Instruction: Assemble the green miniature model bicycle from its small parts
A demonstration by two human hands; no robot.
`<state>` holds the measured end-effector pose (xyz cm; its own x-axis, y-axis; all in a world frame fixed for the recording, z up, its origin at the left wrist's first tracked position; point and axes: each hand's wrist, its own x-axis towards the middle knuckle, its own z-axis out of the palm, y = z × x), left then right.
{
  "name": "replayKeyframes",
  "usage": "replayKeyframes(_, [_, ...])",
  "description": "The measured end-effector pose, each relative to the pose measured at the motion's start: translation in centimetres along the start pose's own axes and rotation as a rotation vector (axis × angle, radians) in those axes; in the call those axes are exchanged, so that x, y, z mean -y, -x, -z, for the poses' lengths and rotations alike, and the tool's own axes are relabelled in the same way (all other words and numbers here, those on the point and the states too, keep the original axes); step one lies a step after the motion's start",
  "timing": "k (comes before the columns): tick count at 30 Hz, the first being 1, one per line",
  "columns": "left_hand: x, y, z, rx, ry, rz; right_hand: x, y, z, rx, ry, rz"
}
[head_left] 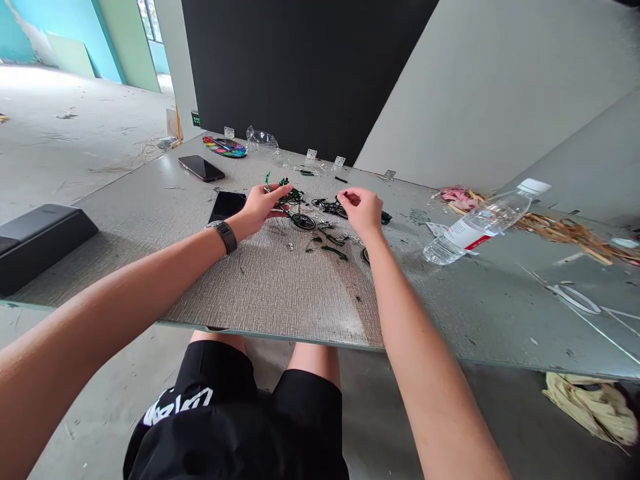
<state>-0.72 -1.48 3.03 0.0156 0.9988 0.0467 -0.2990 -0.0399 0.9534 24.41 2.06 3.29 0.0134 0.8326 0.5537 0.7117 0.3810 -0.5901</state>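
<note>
My left hand [261,205] grips a small dark green model bicycle [295,198], thumb above and fingers below. One black spoked wheel [303,221] of the model rests low, near the table surface. To the right, my right hand [361,205] is closed in a pinch over a pile of small dark parts [327,206]; whatever sits between its fingertips is too small to make out. Loose green and clear pieces, among them a curved green part [335,252], lie on the table in front of the hands. Another dark wheel [366,255] is partly hidden by my right wrist.
On the grey textured table [260,287] lie a phone [201,168], a paint palette [225,147], clear plastic packaging [263,141] and a black flat object [227,205]. A black case [45,240] is at left; a tilted water bottle [483,227] and wood strips [565,230] are at right.
</note>
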Motion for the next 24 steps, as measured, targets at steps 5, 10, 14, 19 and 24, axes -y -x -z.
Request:
replayKeyframes(5, [0.0, 0.0, 0.0, -0.008, 0.001, -0.003, -1.1, 0.1, 0.8, 0.061, 0.114, -0.047])
replayKeyframes(10, [0.0, 0.0, -0.1, -0.011, 0.006, -0.008, -2.4, 0.2, 1.0, 0.102, 0.223, -0.085])
replayKeyframes(14, [0.1, -0.1, 0.1, 0.004, -0.008, -0.014, -3.1, 0.2, 1.2, 0.158, 0.35, -0.054])
replayKeyframes(19, [0.2, -0.2, 0.1, 0.004, 0.0, -0.025, -3.0, 0.2, 1.4, 0.213, 0.374, -0.009])
replayKeyframes(24, [0.0, -0.2, 0.0, -0.097, 0.068, -0.031, -0.7, 0.4, 1.2, 0.125, 0.329, 0.053])
